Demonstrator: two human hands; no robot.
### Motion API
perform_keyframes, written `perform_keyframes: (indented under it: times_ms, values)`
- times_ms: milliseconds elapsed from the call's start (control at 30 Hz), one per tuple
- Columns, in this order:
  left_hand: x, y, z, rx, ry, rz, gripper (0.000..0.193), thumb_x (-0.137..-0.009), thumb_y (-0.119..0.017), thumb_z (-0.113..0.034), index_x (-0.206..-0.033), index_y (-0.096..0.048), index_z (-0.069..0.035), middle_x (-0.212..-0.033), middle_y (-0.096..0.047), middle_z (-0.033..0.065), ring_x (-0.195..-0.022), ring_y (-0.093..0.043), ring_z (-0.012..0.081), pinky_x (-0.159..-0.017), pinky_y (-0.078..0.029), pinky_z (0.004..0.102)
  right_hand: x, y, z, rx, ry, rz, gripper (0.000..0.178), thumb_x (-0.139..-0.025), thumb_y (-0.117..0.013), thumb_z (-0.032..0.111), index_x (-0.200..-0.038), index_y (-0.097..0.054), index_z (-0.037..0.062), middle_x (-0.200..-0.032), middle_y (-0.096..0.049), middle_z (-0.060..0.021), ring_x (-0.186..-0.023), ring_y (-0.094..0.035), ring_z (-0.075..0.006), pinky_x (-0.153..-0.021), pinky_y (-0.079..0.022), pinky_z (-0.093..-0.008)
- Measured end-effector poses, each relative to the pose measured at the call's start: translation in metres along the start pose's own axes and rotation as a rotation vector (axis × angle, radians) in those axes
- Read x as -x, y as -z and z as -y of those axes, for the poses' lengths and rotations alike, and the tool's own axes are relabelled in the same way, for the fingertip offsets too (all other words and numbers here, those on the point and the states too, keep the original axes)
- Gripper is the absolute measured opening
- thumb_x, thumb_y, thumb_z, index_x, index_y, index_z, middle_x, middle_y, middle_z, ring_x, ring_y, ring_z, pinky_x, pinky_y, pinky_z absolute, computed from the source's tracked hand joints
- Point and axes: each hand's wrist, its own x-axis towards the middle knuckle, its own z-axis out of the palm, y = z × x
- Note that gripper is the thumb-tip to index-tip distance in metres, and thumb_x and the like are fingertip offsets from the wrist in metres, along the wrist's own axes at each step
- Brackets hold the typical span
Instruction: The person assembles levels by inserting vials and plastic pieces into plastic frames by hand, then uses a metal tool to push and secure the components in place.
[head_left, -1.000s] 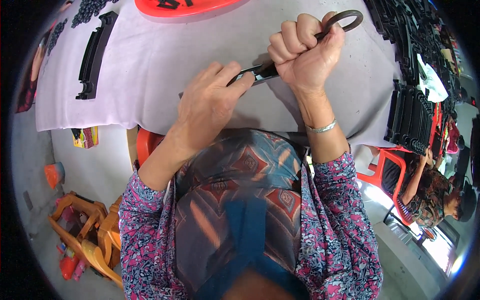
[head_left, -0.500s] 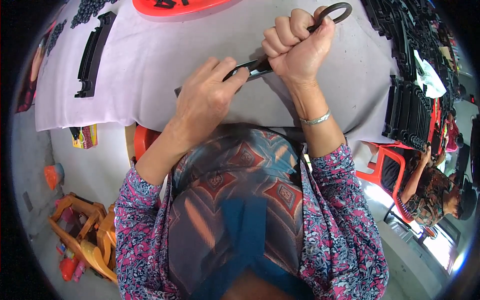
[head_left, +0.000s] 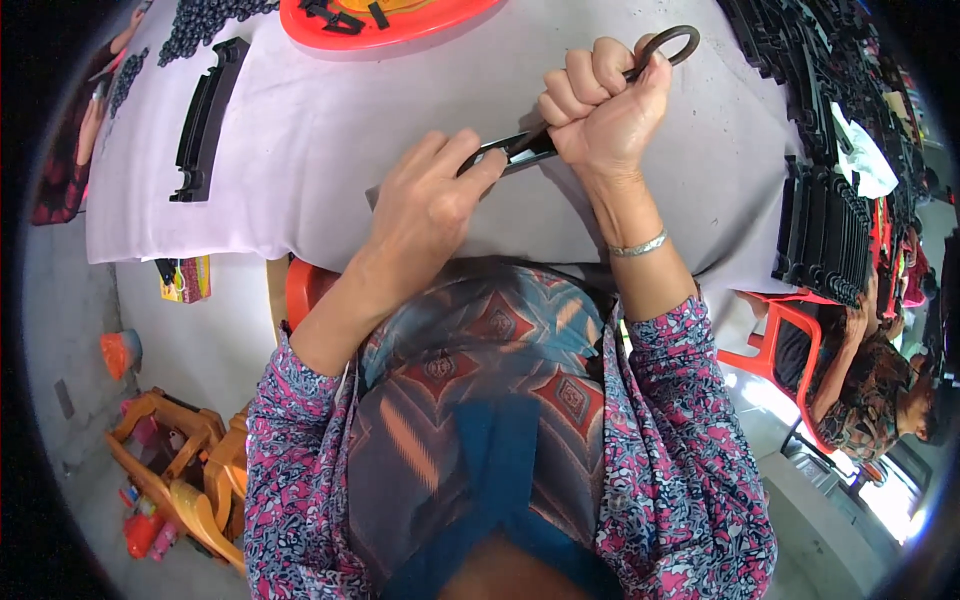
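From my head camera, my right hand (head_left: 605, 112) is closed in a fist round a ring-handled tool (head_left: 647, 51), meeting the black strip (head_left: 541, 150) my left hand (head_left: 425, 205) pinches between bent fingers and thumb, over the cloth (head_left: 330, 130). Were that pinch to slacken, the tool could skid toward my left hand: rounded, metal-looking handle, slick straight-edged strip, soft creased cloth.

The person (head_left: 480, 330) is wearing pink, white and navy sleeves (head_left: 690, 420), a dark diamond-print apron (head_left: 440, 400) with blue trim (head_left: 495, 445), and a silver bracelet (head_left: 640, 244).
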Motion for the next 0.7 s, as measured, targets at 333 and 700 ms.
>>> perform_keyframes:
  times_ms: [333,700]
  values:
    - [-0.0021,0.0011,-0.0029,-0.019,0.023,0.011,0.025,-0.077,-0.062,-0.002,-0.101,-0.067,-0.002,-0.09,-0.055,0.0081,-0.079,-0.053,0.0251,-0.067,-0.048,0.036,0.0034,0.0047,0.0005,0.015,0.029,0.087,0.05,-0.093,-0.033,0.053,-0.061,-0.022,0.0166,-0.055,-0.017,0.0041,-0.05,-0.013,-0.011,-0.045,-0.011,-0.0288]
    - [-0.0008,0.0016,-0.0025,-0.021,0.038,0.033,0.024,-0.078,-0.061,-0.003,-0.101,-0.067,-0.003,-0.09,-0.054,0.0072,-0.079,-0.053,0.0253,-0.067,-0.048,0.0359,0.0053,-0.0029,-0.0011,0.015,0.054,0.046,0.049,-0.094,-0.025,0.051,-0.061,-0.02,0.0152,-0.052,-0.019,0.0034,-0.048,-0.013,-0.0107,-0.043,-0.011,-0.0292]
